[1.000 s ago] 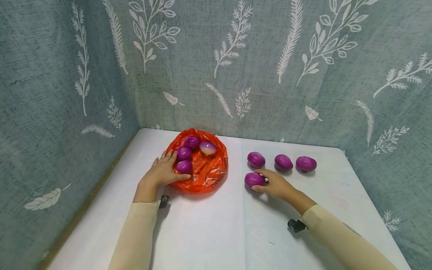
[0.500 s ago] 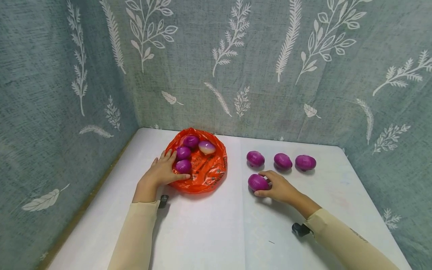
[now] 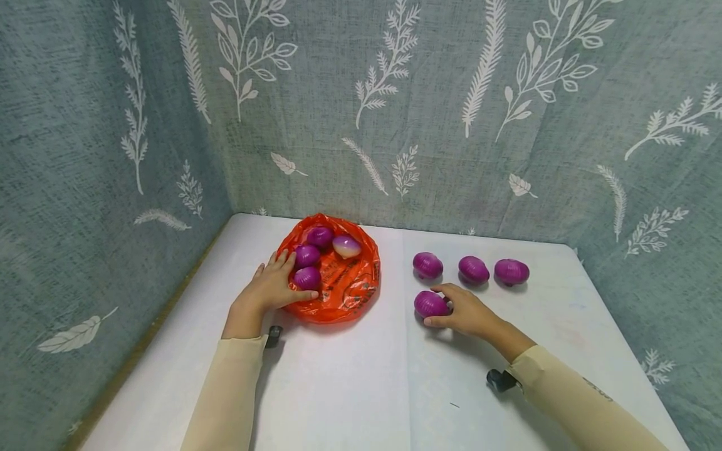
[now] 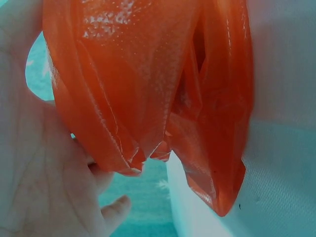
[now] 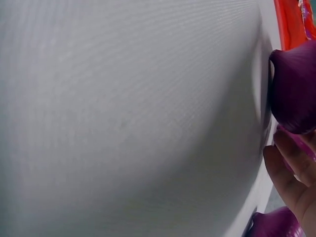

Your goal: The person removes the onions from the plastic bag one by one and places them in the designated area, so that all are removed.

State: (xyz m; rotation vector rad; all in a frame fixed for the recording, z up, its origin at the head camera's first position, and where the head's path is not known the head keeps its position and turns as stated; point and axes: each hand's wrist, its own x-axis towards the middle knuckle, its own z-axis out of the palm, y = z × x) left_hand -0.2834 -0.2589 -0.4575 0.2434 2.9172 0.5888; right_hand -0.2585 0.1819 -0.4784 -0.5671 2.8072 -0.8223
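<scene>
A round, open red plastic bag point(image 3: 341, 297) holds several onions, one of them purple and white point(image 3: 346, 247). The left hand point(image 3: 265, 289) rests on its left rim, fingers spread and thumb reaching over the near edge. In the left wrist view, that palm point(image 4: 42, 173) lies beside the bag's hanging folds point(image 4: 123, 79). Right of the bag, the right hand point(image 3: 468, 312) holds a purple onion point(image 3: 430, 304) on its right side between thumb and fingers, low over the white table. The right wrist view shows the onion point(image 5: 295, 89) just above the fingers point(image 5: 291, 173).
Behind the right hand, three purple onions stand in a row, left point(image 3: 427, 265), middle point(image 3: 473, 270) and right point(image 3: 511, 272). The white table point(image 3: 350, 382) ends at a patterned grey-green cloth point(image 3: 440, 163) at the back and sides.
The right hand and its onion have shifted slightly right and towards the near edge. The left hand and the bag have stayed in place.
</scene>
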